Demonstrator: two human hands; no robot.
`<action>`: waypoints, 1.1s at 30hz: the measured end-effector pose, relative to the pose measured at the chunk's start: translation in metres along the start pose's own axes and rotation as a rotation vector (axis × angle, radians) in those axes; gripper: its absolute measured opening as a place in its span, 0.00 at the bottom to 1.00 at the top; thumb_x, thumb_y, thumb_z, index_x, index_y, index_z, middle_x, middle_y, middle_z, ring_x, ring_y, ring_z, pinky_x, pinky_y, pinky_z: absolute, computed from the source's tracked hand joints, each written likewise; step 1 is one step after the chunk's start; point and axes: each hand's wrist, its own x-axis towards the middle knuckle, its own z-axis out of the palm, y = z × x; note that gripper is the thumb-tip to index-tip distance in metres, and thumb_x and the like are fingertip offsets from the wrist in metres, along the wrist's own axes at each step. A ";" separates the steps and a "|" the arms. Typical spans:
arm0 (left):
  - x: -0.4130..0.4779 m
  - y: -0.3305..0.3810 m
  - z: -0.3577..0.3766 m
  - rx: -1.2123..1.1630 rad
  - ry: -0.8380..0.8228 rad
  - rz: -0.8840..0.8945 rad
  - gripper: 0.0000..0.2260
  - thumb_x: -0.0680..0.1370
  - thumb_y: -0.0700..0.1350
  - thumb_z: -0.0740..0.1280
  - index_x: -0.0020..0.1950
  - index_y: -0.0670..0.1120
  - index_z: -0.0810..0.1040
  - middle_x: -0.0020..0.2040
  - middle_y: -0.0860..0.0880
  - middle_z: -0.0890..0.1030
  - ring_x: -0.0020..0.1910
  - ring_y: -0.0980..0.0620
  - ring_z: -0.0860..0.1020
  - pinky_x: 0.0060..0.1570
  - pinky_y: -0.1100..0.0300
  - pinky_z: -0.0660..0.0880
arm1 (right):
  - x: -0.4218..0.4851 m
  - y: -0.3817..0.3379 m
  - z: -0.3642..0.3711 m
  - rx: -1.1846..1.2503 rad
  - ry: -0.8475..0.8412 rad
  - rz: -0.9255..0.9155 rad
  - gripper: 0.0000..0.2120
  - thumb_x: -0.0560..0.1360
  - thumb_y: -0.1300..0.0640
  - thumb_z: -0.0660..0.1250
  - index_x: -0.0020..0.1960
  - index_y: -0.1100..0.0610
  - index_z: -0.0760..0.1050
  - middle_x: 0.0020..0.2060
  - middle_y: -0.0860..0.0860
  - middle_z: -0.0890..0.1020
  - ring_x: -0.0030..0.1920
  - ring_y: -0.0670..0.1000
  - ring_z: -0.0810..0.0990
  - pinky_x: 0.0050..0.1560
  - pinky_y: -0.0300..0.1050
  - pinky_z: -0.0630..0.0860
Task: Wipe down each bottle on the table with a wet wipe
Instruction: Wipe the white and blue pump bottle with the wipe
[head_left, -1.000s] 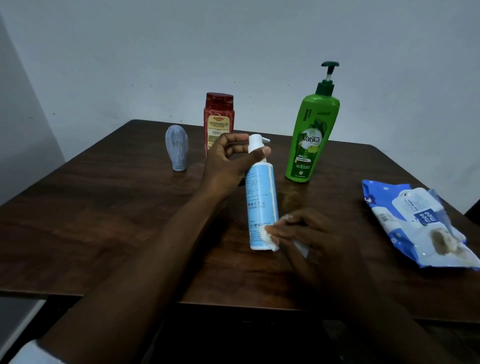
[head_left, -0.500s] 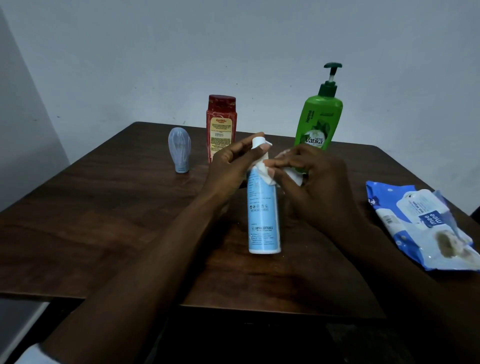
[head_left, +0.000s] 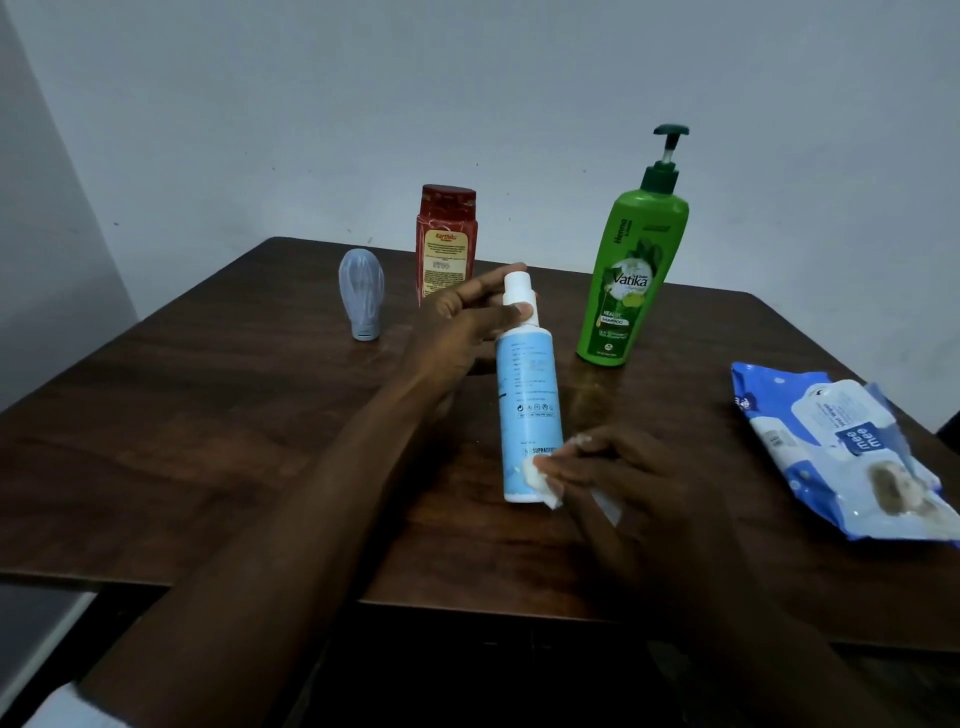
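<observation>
A slim light-blue bottle (head_left: 530, 410) with a white cap is held upright on the dark wooden bench (head_left: 208, 441), roughly midway between its left and right edges and nearer the front edge than the far one. The cap end is gripped by the left hand (head_left: 467, 327), thumb and fingers closed around the white neck. A crumpled white wet wipe (head_left: 540, 480) is pressed against the lower right side of the bottle, close to its base, by the right hand (head_left: 623, 483), whose fingers are clenched on the wipe.

Three other bottles are seen standing toward the far edge of the bench. A small grey-blue bottle (head_left: 362, 300) is set on its cap near the far left corner. A red bottle (head_left: 445, 241) with a yellow label stands just to its right, partly covered by the left hand. A tall green pump bottle (head_left: 631, 270) marked "Vatika" stands right of centre, apart from the bottle in hand.

A blue-and-white pack of wipes (head_left: 841, 452) is seen lying flat at the right edge of the bench, well apart from both hands. A pale wall (head_left: 467, 104) is visible behind the bench.
</observation>
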 end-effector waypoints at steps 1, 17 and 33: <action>0.000 0.000 0.000 0.001 -0.007 0.009 0.17 0.76 0.35 0.70 0.62 0.50 0.82 0.61 0.42 0.82 0.50 0.50 0.83 0.44 0.56 0.83 | -0.003 0.000 0.000 0.010 0.010 -0.006 0.09 0.74 0.56 0.74 0.53 0.56 0.85 0.51 0.47 0.80 0.53 0.38 0.78 0.58 0.27 0.71; -0.001 0.004 -0.003 -0.030 -0.039 0.002 0.18 0.79 0.34 0.66 0.68 0.46 0.78 0.63 0.41 0.81 0.36 0.59 0.82 0.31 0.64 0.76 | 0.089 0.021 0.005 -0.001 0.050 0.064 0.08 0.75 0.59 0.72 0.54 0.57 0.85 0.48 0.51 0.83 0.50 0.46 0.80 0.52 0.33 0.74; 0.002 -0.004 -0.004 -0.001 0.003 0.056 0.19 0.74 0.38 0.74 0.63 0.51 0.82 0.53 0.50 0.86 0.57 0.45 0.83 0.45 0.56 0.82 | 0.002 0.013 -0.001 0.099 0.022 -0.034 0.12 0.74 0.56 0.73 0.57 0.47 0.82 0.52 0.43 0.78 0.51 0.40 0.80 0.56 0.32 0.75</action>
